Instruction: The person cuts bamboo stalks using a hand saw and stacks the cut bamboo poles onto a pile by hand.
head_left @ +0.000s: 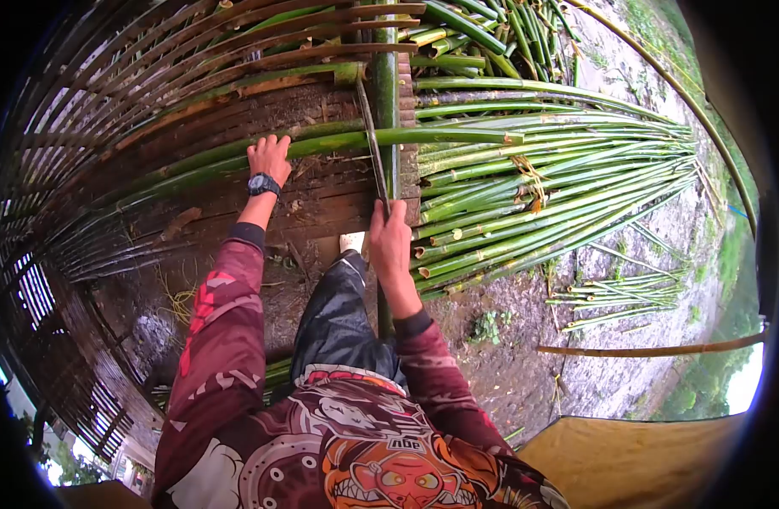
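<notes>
A long green bamboo pole (334,142) lies across the slatted bamboo bench and over an upright-looking thick green pole (384,102). My left hand (269,159), with a dark watch on its wrist, presses over the bamboo pole with fingers curled round it. In my right hand (391,242) is the handle end of a long narrow metal blade (372,140), its handle hidden in my fist. The blade lies crosswise over the bamboo pole, a short way in from its cut end on the right.
Many cut green bamboo poles (559,170) lie in a bundle to the right, with a further pile (508,34) behind. Curved brown slats (237,42) spread at upper left. A smaller group of thin poles (627,297) rests on muddy ground. A tan tarp (627,458) hangs at lower right.
</notes>
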Demonstrator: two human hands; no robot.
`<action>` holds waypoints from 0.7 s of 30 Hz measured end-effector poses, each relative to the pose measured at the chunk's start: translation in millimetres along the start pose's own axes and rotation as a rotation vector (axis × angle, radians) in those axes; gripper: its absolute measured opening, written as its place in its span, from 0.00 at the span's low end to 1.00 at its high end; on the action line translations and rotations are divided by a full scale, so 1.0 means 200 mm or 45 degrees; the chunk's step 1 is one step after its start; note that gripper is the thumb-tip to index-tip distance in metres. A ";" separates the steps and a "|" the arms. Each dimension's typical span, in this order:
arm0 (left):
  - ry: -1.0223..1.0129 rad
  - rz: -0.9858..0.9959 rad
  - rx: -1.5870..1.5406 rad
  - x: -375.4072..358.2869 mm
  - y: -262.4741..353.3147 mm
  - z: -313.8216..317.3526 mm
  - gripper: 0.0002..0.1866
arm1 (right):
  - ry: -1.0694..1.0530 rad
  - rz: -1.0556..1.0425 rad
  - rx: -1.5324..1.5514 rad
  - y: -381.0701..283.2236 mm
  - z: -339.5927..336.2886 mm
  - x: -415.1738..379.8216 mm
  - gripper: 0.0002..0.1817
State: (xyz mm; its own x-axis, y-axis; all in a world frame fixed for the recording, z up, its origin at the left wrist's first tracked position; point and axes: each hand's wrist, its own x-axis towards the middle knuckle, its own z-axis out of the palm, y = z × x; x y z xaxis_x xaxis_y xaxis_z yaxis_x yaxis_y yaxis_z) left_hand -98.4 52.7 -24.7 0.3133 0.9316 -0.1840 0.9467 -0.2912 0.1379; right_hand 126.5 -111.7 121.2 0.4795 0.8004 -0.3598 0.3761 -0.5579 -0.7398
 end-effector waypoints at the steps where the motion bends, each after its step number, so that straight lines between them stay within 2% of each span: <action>1: 0.012 0.004 0.008 0.03 -0.01 -0.01 0.17 | 0.011 -0.011 0.013 -0.02 -0.02 0.01 0.13; 3: 0.022 0.016 0.004 0.02 0.00 -0.02 0.18 | 0.120 -0.024 0.104 -0.04 -0.08 0.01 0.13; 5: 0.036 0.062 0.031 -0.02 0.03 0.01 0.20 | 0.123 0.094 0.041 0.00 -0.23 -0.13 0.11; 6: 0.049 0.093 -0.027 -0.06 0.10 0.00 0.20 | 0.222 -0.015 0.035 0.08 -0.28 -0.20 0.11; 9: 0.011 0.176 -0.071 -0.22 0.35 0.08 0.16 | 0.106 0.249 0.025 0.13 -0.55 -0.34 0.15; 12: -0.078 0.205 -0.131 -0.35 0.63 0.16 0.11 | 0.139 0.330 -0.111 0.32 -0.69 -0.39 0.17; 13: -0.086 0.212 -0.153 -0.38 0.71 0.18 0.10 | 0.144 0.336 -0.122 0.34 -0.72 -0.39 0.17; 15: -0.116 0.206 -0.154 -0.43 0.83 0.21 0.09 | 0.208 0.170 -0.228 0.39 -0.76 -0.39 0.17; 21: -0.237 0.166 -0.001 -0.47 0.95 0.23 0.09 | 0.182 0.192 -0.234 0.58 -0.79 -0.38 0.18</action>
State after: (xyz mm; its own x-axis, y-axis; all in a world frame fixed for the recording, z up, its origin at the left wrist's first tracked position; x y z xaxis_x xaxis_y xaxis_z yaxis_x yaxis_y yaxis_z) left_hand 56.4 -99.8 -25.4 0.4419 0.8297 -0.3412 0.8971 -0.4065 0.1732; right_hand 259.7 -272.4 152.6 0.6429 0.6736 -0.3646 0.4235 -0.7092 -0.5636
